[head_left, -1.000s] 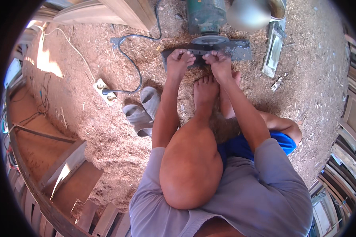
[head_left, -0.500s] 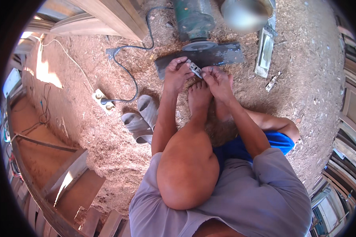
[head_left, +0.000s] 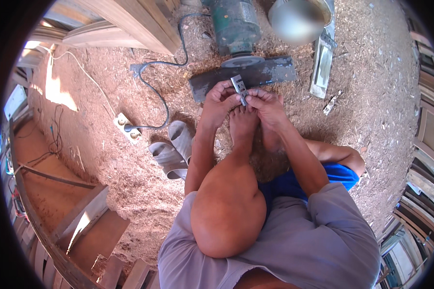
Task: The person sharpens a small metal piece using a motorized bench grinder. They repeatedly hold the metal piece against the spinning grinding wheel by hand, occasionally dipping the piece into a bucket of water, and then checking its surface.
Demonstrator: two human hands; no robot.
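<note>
Between my two hands is a small grey metal plate (head_left: 238, 85) with slots and holes cut through it. It stands tilted, its upper end free above my fingers. My left hand (head_left: 218, 104) pinches its lower part from the left, thumb against the plate. From the right, my right hand (head_left: 267, 108) grips the lower end between thumb and fingers. Just beyond lies the grinding disc (head_left: 242, 61) of a green motor (head_left: 235, 26), over a dark flat board (head_left: 270, 70). My bare feet (head_left: 242, 123) are right under the hands.
A grey cable (head_left: 165, 94) runs from near the motor to a white socket strip (head_left: 125, 126). Grey slippers (head_left: 171, 148) lie left of my leg. At the back right are a round container (head_left: 325, 12) and a long metal-faced piece (head_left: 321, 70). Wood shavings cover the ground.
The metal plate has turned more upright, its upper end swinging right. Both hands have come slightly nearer to me, and the left fingers have shifted lower on the plate.
</note>
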